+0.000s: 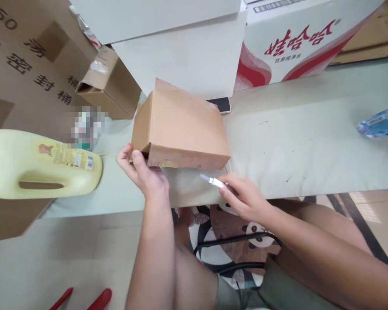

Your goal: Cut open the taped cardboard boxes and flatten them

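Note:
A brown cardboard box (187, 127) rests on the light cloth-covered table in front of me, one flap raised along its far edge. My left hand (145, 170) grips its near left corner, thumb on the front and fingers round the end. In my right hand (242, 193) is a utility knife (216, 182) with a white handle, its blade out and pointing toward the near side of the box. The blade is apart from the cardboard. Whatever is inside the box is hidden.
A yellow jug-like bottle (77, 178) lies at the left, by a smaller carton (116, 88). White boxes (187, 56) and a red-and-white carton (287, 56) stand behind. A phone (224, 105) lies behind the box. A blue clear bottle (381, 122) is at the right.

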Available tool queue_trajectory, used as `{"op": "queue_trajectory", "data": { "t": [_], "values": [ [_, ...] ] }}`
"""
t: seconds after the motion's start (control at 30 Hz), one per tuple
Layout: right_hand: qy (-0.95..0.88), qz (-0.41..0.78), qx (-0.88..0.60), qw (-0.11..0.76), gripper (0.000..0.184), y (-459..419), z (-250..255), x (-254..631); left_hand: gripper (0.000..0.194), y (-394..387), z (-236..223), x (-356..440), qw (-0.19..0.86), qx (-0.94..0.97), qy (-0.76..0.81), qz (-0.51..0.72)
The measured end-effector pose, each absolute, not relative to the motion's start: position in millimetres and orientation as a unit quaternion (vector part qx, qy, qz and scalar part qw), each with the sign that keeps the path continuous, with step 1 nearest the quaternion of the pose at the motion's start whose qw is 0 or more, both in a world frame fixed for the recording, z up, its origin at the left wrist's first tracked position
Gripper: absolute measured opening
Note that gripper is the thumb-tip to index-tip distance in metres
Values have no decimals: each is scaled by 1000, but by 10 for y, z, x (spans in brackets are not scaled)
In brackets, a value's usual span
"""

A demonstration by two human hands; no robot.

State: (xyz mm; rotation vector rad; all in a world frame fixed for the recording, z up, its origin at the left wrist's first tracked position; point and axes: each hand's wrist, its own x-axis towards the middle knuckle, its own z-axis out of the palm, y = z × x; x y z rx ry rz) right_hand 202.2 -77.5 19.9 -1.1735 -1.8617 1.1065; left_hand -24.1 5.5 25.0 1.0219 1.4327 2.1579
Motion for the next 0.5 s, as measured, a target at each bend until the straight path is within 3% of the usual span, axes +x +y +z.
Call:
{"op": "queue_trajectory", "data": {
  "t": [0.13,0.3,0.5],
  "values": [
    [-693,281,-561,355,36,-546,85,2245,40,60,244,-280,297,283,516,752],
    [-655,170,-675,294,55,-270,-143,2550,32,100,231,-302,326,187,533,758],
    [-700,122,-641,290,52,-233,-212,2556,20,148,227,-318,368,105,544,747]
  ]
}}
